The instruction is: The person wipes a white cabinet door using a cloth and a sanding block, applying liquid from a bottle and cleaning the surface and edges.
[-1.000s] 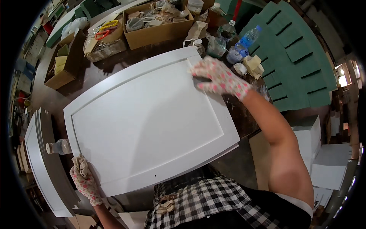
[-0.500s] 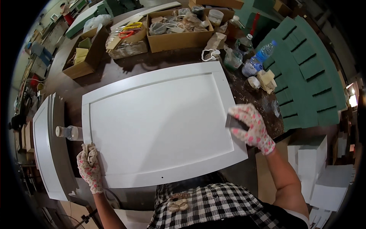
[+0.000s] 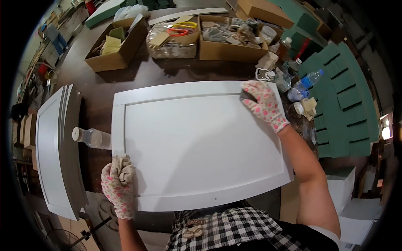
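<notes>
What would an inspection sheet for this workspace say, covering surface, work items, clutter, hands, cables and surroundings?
Surface: brown tabletop, visible around the panel.
Work items: white framed panel, lying flat; dark block; bunched beige cloth.
Clutter: open cardboard boxes and a wrapped bundle beyond the panel; a white-capped bottle at its left.
Hands: both gloved; left hand grips the cloth at the panel's left edge, right hand holds the block at the far right corner.
Cables: nothing seen for certain.
Surroundings: panel stack at left, green slotted sheets at right, black fan lower left.
</notes>
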`<state>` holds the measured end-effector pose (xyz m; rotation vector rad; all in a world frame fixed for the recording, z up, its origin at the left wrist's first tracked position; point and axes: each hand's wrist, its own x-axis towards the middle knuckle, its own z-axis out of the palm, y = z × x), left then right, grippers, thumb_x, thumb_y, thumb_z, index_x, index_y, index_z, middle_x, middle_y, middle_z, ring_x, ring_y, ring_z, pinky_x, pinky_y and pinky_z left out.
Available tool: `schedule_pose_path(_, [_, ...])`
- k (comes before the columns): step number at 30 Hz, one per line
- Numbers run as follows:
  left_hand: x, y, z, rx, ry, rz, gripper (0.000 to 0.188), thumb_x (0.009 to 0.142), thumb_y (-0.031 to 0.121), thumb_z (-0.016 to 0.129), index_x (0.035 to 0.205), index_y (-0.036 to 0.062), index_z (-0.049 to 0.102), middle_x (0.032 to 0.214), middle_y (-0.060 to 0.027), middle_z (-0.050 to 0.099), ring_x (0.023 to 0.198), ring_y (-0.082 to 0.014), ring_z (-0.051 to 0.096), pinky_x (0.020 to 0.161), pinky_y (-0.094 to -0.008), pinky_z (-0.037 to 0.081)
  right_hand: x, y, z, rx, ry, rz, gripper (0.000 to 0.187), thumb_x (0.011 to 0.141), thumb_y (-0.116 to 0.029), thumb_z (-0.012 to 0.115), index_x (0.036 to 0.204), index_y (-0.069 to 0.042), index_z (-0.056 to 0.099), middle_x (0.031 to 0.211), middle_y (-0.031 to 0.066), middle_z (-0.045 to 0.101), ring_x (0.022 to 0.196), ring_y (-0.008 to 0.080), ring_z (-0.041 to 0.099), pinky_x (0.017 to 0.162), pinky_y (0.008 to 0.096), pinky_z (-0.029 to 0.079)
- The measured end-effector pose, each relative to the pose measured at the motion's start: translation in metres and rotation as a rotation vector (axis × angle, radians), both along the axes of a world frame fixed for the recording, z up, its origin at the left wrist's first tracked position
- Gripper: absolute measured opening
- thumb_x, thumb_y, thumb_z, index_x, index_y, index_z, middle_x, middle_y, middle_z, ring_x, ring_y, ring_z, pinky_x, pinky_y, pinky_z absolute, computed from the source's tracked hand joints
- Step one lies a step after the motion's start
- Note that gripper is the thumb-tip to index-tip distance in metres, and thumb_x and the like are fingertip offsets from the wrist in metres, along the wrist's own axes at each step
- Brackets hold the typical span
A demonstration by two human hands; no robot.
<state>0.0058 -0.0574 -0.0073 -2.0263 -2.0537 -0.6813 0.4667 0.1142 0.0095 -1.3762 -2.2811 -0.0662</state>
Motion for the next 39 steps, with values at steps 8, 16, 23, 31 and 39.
schedule_pose_path(8, [0.002,0.003,0.005,-0.084,-0.022,-0.003,0.047,0.075,0.012,0.068,0.12,0.0071,0.058,0.117,-0.0131,0.057,0.104,-0.032,0.058,0.087,-0.0403,0.048,-0.195,0.04,0.002,0.081,0.037,0.305,0.038,0.065,-0.019,0.077,0.1,-0.012,0.065,0.107,0.0033,0.062,0.097,0.0255,0.058,0.084,0.0389,0.047])
schedule_pose_path(16, [-0.002,0.003,-0.004,-0.073,-0.029,0.004,0.046,0.08,0.021,0.069,0.122,0.0084,0.059,0.118,-0.0112,0.056,0.103,-0.0295,0.058,0.086,-0.039,0.048,-0.01,-0.004,0.019,-0.041,-0.186,-0.051,0.039,0.07,-0.014,0.071,0.108,-0.009,0.064,0.116,0.0069,0.062,0.108,0.0288,0.056,0.095,0.0416,0.044])
schedule_pose_path(23, [-0.006,0.002,0.0,-0.09,-0.035,0.032,0.045,0.079,0.018,0.069,0.122,0.0077,0.06,0.115,-0.012,0.059,0.101,-0.0303,0.06,0.084,-0.0387,0.049,0.046,-0.016,0.03,-0.135,-0.28,-0.284,0.046,0.075,-0.016,0.071,0.12,-0.008,0.063,0.119,0.0102,0.06,0.111,0.0307,0.054,0.099,0.0401,0.042])
schedule_pose_path(31, [-0.005,0.004,0.012,-0.124,-0.066,0.013,0.051,0.07,0.02,0.072,0.118,0.0082,0.062,0.116,-0.013,0.059,0.102,-0.0319,0.059,0.085,-0.0404,0.049,-0.079,0.007,0.008,-0.039,-0.052,0.033,0.044,0.072,-0.019,0.072,0.114,-0.008,0.064,0.113,0.0088,0.061,0.105,0.0296,0.056,0.092,0.0403,0.046])
schedule_pose_path(39, [-0.006,0.005,0.013,-0.185,-0.166,-0.011,0.054,0.066,0.025,0.077,0.114,0.0072,0.061,0.12,-0.0136,0.057,0.105,-0.0328,0.057,0.088,-0.0429,0.045,-0.287,0.053,0.004,0.029,-0.078,0.35,0.043,0.072,-0.017,0.075,0.113,-0.011,0.063,0.115,0.0041,0.06,0.104,0.0262,0.055,0.088,0.0394,0.045])
